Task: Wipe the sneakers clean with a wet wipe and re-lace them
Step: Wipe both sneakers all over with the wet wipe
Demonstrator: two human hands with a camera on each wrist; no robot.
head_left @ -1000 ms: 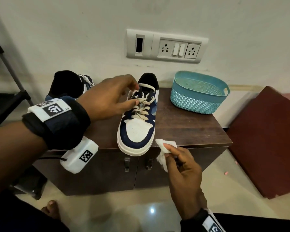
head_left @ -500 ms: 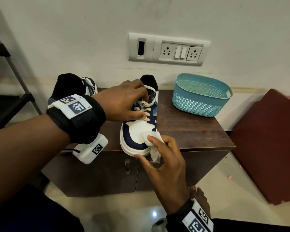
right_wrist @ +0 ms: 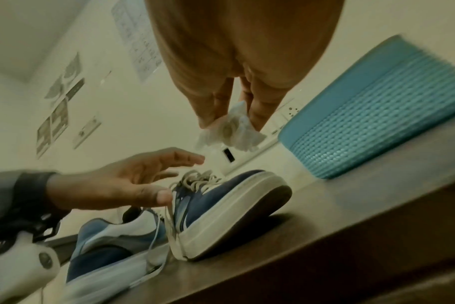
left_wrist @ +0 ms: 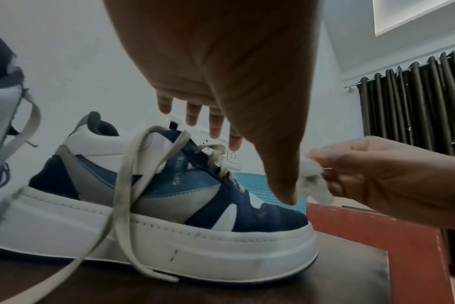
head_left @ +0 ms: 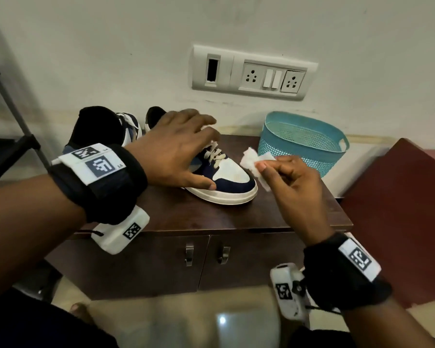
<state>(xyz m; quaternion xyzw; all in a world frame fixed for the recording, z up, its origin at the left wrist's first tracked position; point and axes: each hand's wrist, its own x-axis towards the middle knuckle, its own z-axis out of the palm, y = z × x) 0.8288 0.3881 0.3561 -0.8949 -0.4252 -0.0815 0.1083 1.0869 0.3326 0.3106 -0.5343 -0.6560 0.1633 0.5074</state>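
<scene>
A navy, blue and white sneaker (head_left: pixel 226 183) stands on the brown cabinet top (head_left: pixel 274 214), toe toward the right front, its cream laces (left_wrist: pixel 133 185) hanging loose over its side. My left hand (head_left: pixel 196 151) spreads over its lace area with straight fingers (left_wrist: pixel 216 123) and grips nothing; the thumb lies by the sneaker's side. My right hand (head_left: pixel 264 167) pinches a crumpled white wet wipe (head_left: pixel 254 162) just right of the toe, a little apart from it. In the right wrist view the wipe (right_wrist: pixel 231 129) hangs above the sneaker (right_wrist: pixel 221 201). The second sneaker (head_left: pixel 103 129) stands at the back left.
A teal plastic basket (head_left: pixel 304 141) stands at the cabinet's back right, close behind my right hand. A socket panel (head_left: pixel 249 71) is on the wall behind. A dark red board (head_left: pixel 399 209) leans to the right of the cabinet. Cabinet doors with handles (head_left: pixel 189 253) face me.
The sneaker has turned from toe toward me to toe toward the right. My left hand let go of the laces and opened. My right hand carried the wipe up and right of the toe.
</scene>
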